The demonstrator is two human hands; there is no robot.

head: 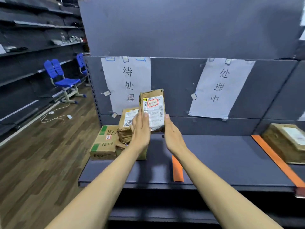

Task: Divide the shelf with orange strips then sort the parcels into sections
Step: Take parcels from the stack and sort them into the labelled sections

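— Orange strips already lie on the shelf (222,156): a short strip (177,169) near the middle, partly behind the right forearm, and a long strip (277,161) toward the right end. So the dividing looks done and the sorting is what is under way, as far as one frame tells.

— And which parcel is in hand?

— A brown paper envelope (153,109), held upright above the shelf, its label facing the camera with a red-outlined box near the top. The left hand (140,129) holds its left edge, thumb on the label. The right hand (172,129) is at its right edge, thumb tip against it; the right fingers are hidden behind, so whether they curl round it cannot be told.

— Where are the other parcels?

— In the left section, under the left paper sign (128,83): a stack of brown envelopes (127,128) beside two cardboard boxes (104,142). A wrapped box (287,142) sits beyond the long strip, at the far right. The middle section, under the right paper sign (221,86), shows bare shelf.

— What does the next move call for?

— Probably reading the label's mark, matching it to a sign, then setting the envelope down between the proper strips without overlapping one.
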